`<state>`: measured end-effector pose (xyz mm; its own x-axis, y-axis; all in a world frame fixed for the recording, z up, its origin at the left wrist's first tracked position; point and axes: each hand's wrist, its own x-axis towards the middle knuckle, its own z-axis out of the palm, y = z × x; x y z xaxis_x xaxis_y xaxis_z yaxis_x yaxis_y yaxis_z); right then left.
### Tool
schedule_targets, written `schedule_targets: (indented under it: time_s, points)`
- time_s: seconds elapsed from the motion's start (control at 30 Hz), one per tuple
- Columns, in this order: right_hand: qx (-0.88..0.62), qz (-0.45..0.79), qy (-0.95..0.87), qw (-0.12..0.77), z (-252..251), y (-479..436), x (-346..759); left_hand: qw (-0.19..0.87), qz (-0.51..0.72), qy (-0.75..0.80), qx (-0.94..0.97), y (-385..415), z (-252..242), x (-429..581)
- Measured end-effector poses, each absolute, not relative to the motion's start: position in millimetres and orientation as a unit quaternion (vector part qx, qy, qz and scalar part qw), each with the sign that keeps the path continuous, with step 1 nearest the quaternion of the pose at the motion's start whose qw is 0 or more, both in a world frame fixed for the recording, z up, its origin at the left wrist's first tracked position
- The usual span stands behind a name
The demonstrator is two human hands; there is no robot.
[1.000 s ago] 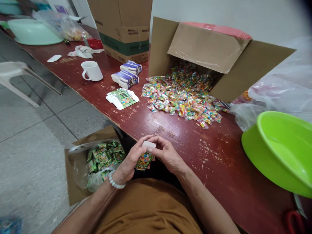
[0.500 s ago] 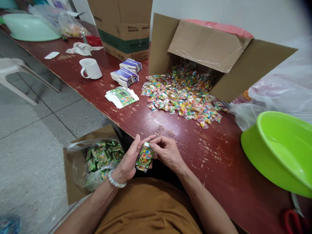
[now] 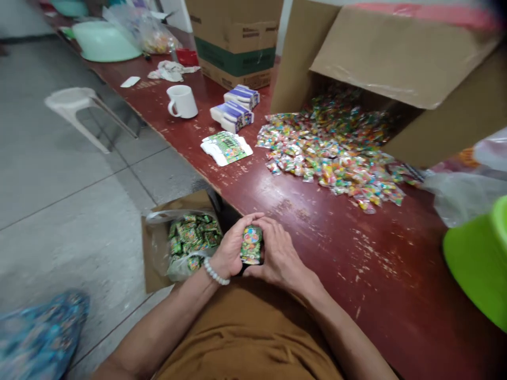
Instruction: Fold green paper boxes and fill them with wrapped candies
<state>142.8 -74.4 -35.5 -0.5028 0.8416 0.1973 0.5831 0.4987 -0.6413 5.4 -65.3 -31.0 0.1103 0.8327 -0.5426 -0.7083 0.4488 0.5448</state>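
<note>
A small green candy box (image 3: 251,245) with colourful print sits between my hands, in front of my body. My left hand (image 3: 231,249) wraps its left side, and a pale bead bracelet circles that wrist. Closed against the box's right side and top is my right hand (image 3: 280,256), fingers curved over the upper end. That end is hidden under the fingers. Left of my hands, an open carton (image 3: 153,264) lined with a clear bag holds many similar green boxes (image 3: 194,232). Flat green box blanks (image 3: 227,148) lie on the table beyond.
Small candy packets (image 3: 328,158) spill from a tipped carton (image 3: 376,58) onto the red table (image 3: 317,232). Purple-and-white blanks (image 3: 233,116), a white mug (image 3: 182,101) and a tall carton (image 3: 237,47) stand behind. A green basin (image 3: 475,258) is at right, a stool (image 3: 75,100) at left.
My right hand has gone from pinching the box's white top flap to closing over its upper end. The view has turned left, showing more of a blue patterned item at lower left.
</note>
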Motion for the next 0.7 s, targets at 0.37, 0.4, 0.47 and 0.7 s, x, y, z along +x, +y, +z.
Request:
schedule_targets:
  time_s: [0.37,0.4,0.47,0.7]
  points:
    - [-0.386,0.394,-0.782,0.290,-44,-60,135,0.647,0.489,0.498,0.306,-79,-43,-38]
    - [-0.393,0.415,-0.763,0.300,-46,-57,137,0.599,0.475,0.540,0.352,-78,-45,-56]
    - [-0.434,0.440,-0.715,0.326,-52,-50,141,0.458,0.433,0.632,0.451,-71,-47,-95]
    - [-0.495,0.403,-0.680,0.362,-74,-35,144,0.093,0.331,0.708,0.618,20,-36,-146]
